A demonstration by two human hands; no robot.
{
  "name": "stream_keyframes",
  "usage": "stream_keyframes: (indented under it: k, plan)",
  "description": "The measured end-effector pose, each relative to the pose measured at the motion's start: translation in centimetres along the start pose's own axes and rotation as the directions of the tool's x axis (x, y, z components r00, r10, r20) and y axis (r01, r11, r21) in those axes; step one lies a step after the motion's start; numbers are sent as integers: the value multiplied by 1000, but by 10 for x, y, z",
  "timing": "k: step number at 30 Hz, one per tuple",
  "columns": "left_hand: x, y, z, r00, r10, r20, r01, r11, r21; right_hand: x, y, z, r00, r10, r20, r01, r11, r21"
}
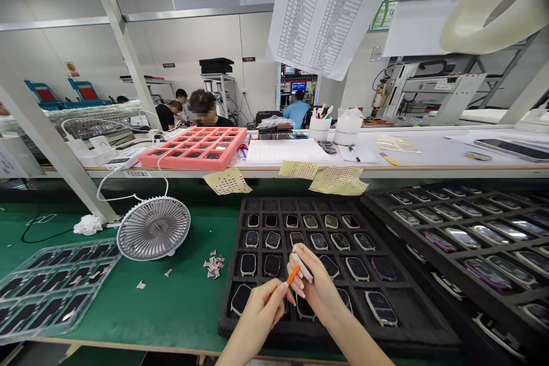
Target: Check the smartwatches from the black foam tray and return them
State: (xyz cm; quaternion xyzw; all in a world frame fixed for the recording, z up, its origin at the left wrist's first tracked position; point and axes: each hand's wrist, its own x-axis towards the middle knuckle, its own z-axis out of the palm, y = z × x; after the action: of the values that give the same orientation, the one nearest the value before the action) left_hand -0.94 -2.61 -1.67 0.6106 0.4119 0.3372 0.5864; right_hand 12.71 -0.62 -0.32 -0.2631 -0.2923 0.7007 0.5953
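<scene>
Over the black foam tray [403,311], my left hand [266,304] pinches an orange stick-like tool [293,274]. My right hand [319,281] is closed around a silver watch body [302,268], tilted so that its edge faces me. The stick's tip meets or nearly meets the watch's edge; I cannot tell whether they touch. Rows of square watch bodies lie in the tray's compartments below, among them a purple one [384,268] and a silver one [381,308]. My hands hide some of the compartments at the front.
Left of the tray lie small paper scraps [213,265] and a white fan [153,229]. A clear plastic tray [92,291] of dark parts lies further left. Stacked trays of watches [467,229] stand on the right. The shelf behind holds a pink foam tray [184,161]. Other people sit beyond.
</scene>
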Motion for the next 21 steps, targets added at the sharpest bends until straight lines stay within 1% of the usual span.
stream_keyframes:
  k: [3,6,8,10,12,14,15,17,21]
  plan:
    - [0,0,0,1000,13,-3,-13,1000,3,1,0,0,1000,-13,-2,13,1000,8]
    - [0,3,-2,1000,10,-6,-10,1000,15,1,0,-1,1000,-29,1,29,998,-52]
    - [0,6,-4,1000,-3,8,3,1000,19,2,2,-2,1000,-29,10,29,998,-57]
    - [0,8,-6,1000,-8,25,8,1000,9,3,4,-4,999,23,44,-24,1000,15]
    - [0,10,-6,1000,12,22,-12,1000,-9,5,7,-5,987,118,106,-131,984,124]
    - [0,10,-4,999,39,2,-39,999,-29,7,10,-6,971,183,155,-213,956,202]
    - [0,10,-3,999,49,-8,-49,998,-38,8,11,-6,967,195,163,-229,947,223]
    - [0,9,-2,998,62,-22,-63,997,-54,10,12,-5,969,189,157,-224,943,246]
    - [1,11,-5,995,65,-72,-68,997,-37,10,10,-2,979,165,123,-189,956,223]
